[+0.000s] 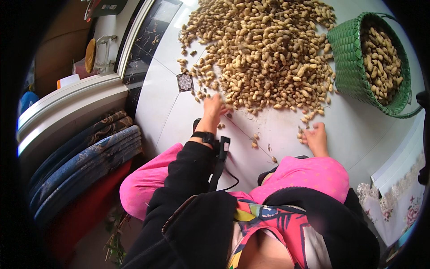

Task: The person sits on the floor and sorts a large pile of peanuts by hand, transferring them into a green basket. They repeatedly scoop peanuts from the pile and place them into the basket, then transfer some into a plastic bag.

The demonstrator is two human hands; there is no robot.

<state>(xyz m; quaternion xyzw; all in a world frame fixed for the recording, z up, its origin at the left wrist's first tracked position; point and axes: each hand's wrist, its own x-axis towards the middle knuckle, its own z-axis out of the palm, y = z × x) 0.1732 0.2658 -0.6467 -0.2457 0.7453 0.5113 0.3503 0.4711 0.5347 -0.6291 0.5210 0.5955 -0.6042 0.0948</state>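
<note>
A broad heap of unshelled peanuts (265, 57) lies on the white tiled floor (161, 101). At the heap's lower left edge is my left hand (215, 106), blurred, its fingers by some stray peanuts; whether it holds any cannot be told. My right hand (315, 136) is near the heap's lower right tip, its fingertips at a few loose peanuts (300, 134), and its grip is unclear. Between the hands, several single peanuts (254, 143) and bits of debris are scattered. To the right of the heap a green woven basket (349, 64) leans over, with more peanuts inside.
Folded blue patterned textiles (90, 154) stand at the left beneath a white frame ledge (84, 92). A black strap with a cable (223, 151) hangs beside my left forearm. Lace-edged floral cloth (399, 201) is at the lower right, and a plant (116, 235) at the lower left.
</note>
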